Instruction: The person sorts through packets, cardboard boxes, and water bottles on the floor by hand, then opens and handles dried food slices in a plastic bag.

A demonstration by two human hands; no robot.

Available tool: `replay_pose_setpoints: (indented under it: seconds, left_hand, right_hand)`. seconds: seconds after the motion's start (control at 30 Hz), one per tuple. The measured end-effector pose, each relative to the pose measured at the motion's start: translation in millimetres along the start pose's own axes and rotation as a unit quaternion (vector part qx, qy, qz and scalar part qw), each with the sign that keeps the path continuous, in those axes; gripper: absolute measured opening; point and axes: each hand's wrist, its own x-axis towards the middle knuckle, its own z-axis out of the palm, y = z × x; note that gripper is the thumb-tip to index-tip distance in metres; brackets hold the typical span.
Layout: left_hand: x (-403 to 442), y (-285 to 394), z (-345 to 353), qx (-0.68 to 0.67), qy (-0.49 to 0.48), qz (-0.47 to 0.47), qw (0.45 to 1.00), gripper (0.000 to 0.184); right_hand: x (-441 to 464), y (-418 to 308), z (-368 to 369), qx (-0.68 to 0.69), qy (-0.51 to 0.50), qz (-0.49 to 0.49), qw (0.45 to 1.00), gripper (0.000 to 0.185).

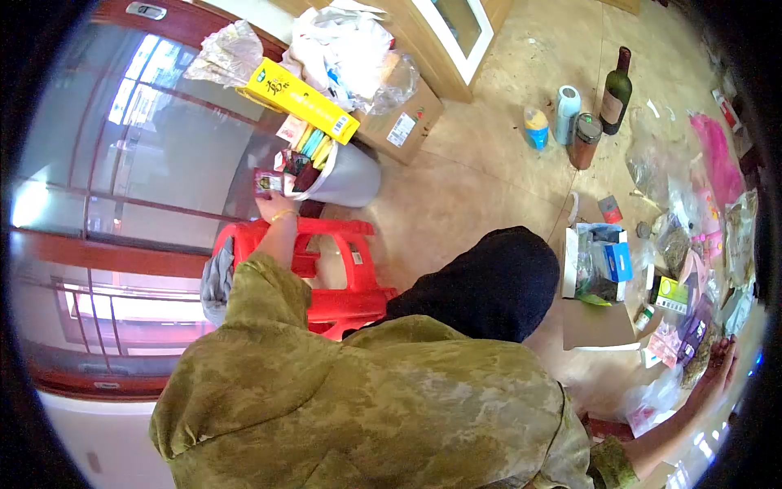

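Note:
My left hand (278, 209), with a yellow band at its wrist, reaches to the rim of a grey bucket (354, 178). Its fingers are closed on a small dark red packet (267, 182). The bucket is filled with packets, and a yellow box (301, 102) lies across its top. On the far right is my right hand (722, 359), fingers apart and nothing visible in them. It is beside a purple packet (692, 338) and clear plastic bags (656, 399).
A red stool (358, 269) stands below the bucket. Beside the bucket is a cardboard box (401, 122) with plastic bags on it. A wine bottle (616, 98), a jar (585, 143) and a light blue flask (567, 114) stand on the floor. An open white box (573, 261) lies nearer me.

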Motion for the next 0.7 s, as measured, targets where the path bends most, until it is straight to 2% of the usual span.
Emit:
replay_pose_setpoints:
  seconds: [0.03,0.1,0.13,0.23,0.3,0.33,0.43,0.5,0.53,0.6,0.63,0.67,0.7]
  left_hand:
    - [27.8,-32.5,27.0,-0.077,-0.002,-0.018,0.997,0.03]
    - [34.4,-8.9,13.9,0.027,0.035,0.045,0.998,0.029]
    - [40.1,-14.0,18.1,0.029,0.032,0.045,0.998,0.029]
    - [55.7,-23.9,28.5,0.106,0.002,0.044,0.993,0.027]
    - [55.1,-27.2,38.2,0.213,-0.057,0.045,0.974,0.027]
    - [54.0,-29.4,41.0,0.139,-0.092,0.018,0.986,0.027]
    - [39.8,-13.7,42.8,0.14,-0.121,-0.003,0.983,0.025]
    - [55.3,-35.6,59.7,0.196,-0.094,0.018,0.976,0.024]
    - [63.7,-48.9,65.0,0.24,-0.136,0.066,0.959,0.026]
    - [77.2,-62.7,87.6,0.311,-0.227,0.166,0.908,0.028]
    - [79.9,-69.6,98.4,0.332,-0.257,0.202,0.885,0.028]
    - [80.4,-70.9,115.1,0.345,-0.285,0.242,0.861,0.028]
    - [81.0,-70.5,129.6,0.35,-0.3,0.27,0.846,0.028]
  right_hand:
    - [-4.6,-1.5,5.0,-0.004,0.003,0.003,1.0,0.033]
    - [-12.2,-5.5,20.8,0.011,0.009,0.007,1.0,0.029]
    - [-11.6,-3.1,20.5,0.008,0.01,0.009,1.0,0.029]
    - [-11.5,3.5,24.4,-0.006,0.008,0.034,0.999,0.029]
    - [-13.7,4.2,32.8,-0.02,0.015,0.029,0.999,0.029]
    - [-12.6,6.7,34.2,-0.024,0.016,0.03,0.999,0.029]
    - [-13.9,9.6,32.7,-0.057,-0.011,0.027,0.998,0.029]
    - [-14.0,11.6,39.3,-0.042,-0.018,0.042,0.998,0.029]
    - [-15.8,10.1,41.4,-0.059,-0.02,0.053,0.997,0.029]
    - [-17.2,26.7,37.5,-0.074,0.037,0.025,0.996,0.027]
    - [-27.7,13.1,53.3,-0.078,0.061,0.061,0.993,0.027]
    - [-33.0,4.5,69.7,-0.159,0.039,0.052,0.985,0.025]
    - [-41.3,-6.4,86.8,-0.179,0.068,0.052,0.98,0.024]
